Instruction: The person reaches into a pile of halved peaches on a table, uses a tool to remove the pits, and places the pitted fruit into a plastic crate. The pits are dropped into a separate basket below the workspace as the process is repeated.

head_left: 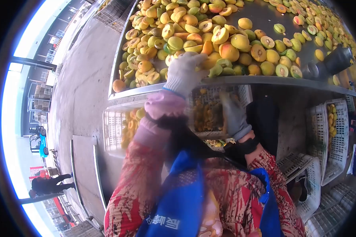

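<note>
My left hand (186,73), in a white knit glove, reaches over the near edge of a metal table (261,14). Its fingers are spread apart and touch or hover just above the heaped halved fruit (229,51), yellow-green with a red blush, looking like apricots. My right hand (236,117), in a greyish glove, is lower, under the table edge. It is beside a plastic crate (245,94) with fruit halves (207,114) in it. Motion blur hides how its fingers are set and whether they hold anything.
A second white crate (112,132) with fruit stands at left below the table. More crates (338,146) are at right. A dark cylinder (330,63) lies on the table's right side. A person (49,185) and a blue forklift (39,142) are far left.
</note>
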A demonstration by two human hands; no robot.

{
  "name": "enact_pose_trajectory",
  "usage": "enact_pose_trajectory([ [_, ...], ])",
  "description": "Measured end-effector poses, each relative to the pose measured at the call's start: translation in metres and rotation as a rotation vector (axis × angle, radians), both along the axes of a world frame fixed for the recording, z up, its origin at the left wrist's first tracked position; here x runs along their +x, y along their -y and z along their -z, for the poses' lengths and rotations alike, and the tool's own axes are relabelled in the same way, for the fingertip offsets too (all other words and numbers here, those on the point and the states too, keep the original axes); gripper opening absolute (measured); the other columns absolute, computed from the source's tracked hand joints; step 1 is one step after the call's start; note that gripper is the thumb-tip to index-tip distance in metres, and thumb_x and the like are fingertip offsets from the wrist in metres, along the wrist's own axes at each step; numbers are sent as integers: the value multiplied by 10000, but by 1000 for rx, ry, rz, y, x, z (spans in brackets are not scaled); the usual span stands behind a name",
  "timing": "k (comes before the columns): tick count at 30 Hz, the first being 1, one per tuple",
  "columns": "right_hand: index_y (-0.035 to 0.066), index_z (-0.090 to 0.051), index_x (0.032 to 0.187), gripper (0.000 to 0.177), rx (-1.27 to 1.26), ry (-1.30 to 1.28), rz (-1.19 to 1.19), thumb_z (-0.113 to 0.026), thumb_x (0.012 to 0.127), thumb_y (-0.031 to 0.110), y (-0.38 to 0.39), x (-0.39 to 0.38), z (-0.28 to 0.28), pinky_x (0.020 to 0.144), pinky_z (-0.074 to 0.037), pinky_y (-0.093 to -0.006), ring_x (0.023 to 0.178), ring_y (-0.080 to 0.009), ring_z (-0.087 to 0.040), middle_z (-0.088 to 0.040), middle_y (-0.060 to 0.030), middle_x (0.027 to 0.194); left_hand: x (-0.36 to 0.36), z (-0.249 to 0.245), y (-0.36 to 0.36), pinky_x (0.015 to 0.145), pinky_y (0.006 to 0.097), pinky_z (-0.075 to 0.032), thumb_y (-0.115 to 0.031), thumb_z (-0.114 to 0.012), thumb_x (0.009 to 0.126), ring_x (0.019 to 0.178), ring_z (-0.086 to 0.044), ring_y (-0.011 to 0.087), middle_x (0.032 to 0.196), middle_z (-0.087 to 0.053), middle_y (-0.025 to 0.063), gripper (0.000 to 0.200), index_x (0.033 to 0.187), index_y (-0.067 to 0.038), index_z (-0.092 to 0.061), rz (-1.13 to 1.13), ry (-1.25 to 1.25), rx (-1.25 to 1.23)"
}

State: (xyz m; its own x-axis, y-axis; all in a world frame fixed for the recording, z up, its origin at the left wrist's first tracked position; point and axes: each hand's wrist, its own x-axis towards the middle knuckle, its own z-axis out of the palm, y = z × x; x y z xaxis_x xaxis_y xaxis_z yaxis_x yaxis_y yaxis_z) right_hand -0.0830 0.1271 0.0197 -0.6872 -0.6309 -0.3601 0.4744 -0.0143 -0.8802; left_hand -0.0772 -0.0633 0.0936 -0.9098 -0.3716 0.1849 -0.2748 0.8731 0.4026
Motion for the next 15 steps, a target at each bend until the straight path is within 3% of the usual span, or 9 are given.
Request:
enact_pose_trajectory([
  [2,43,-502,1255,446,-314,321,-20,-524,939,357,-4,-5,-24,794,-467,-263,971,-113,-544,-567,-38,1114,28,-12,-19,803,408,-484,-157,-631,775,932,-596,307,1031,-606,74,284,1058,-147,-638,351,50,-225],
  [6,34,-542,1198,398,-400,67,-95,-513,948,342,-3,-2,14,859,-444,-267,1006,-121,-519,-547,-47,1145,75,13,-50,827,380,-485,-119,-604,804,941,-599,284,1056,-603,64,321,1126,-116,-599,485,-173,41],
  [8,23,-545,1173,385,-329,61,-104,-528,941,330,-2,11,-7,837,-450,-271,977,-131,-533,-564,-58,1108,91,26,-76,812,351,-491,-161,-565,866,936,-602,246,1101,-593,78,278,1121,-52,-587,-105,-616,1501],
  [9,12,-548,1147,373,-257,57,-115,-544,934,317,-2,18,-14,815,-455,-275,948,-140,-547,-581,-69,1071,93,37,-80,769,332,-493,-253,-518,925,877,-606,222,1074,-606,106,328,1127,3,-559,-180,-707,1724],
  [10,12,-548,1147,373,-251,58,-125,-544,934,317,2,22,-8,815,-455,-275,948,-140,-547,-581,-69,1071,96,52,-80,769,332,-493,-253,-518,925,877,-606,222,1074,-606,106,328,1127,3,-559,-190,-717,1726],
  [12,-8,-540,1086,341,211,-655,-218,-575,917,286,14,27,19,759,-464,-299,864,-154,-573,-616,-99,953,98,76,-75,756,319,-488,-342,-488,948,836,-608,224,992,-628,115,399,1142,1,-555,-441,-589,1958],
  [13,-14,-519,1011,296,236,-683,-138,-574,908,258,20,34,26,699,-464,-329,770,-169,-576,-618,-116,845,100,58,-79,727,303,-490,-371,-498,945,788,-606,216,894,-633,118,424,1125,8,-557,-532,-519,1825],
  [15,-3,-514,1003,277,273,-549,-160,-570,902,249,13,40,21,694,-464,-344,759,-189,-580,-619,-126,836,101,76,-75,705,299,-492,-368,-498,946,778,-606,215,880,-627,118,416,1107,9,-565,-531,-548,1816],
])
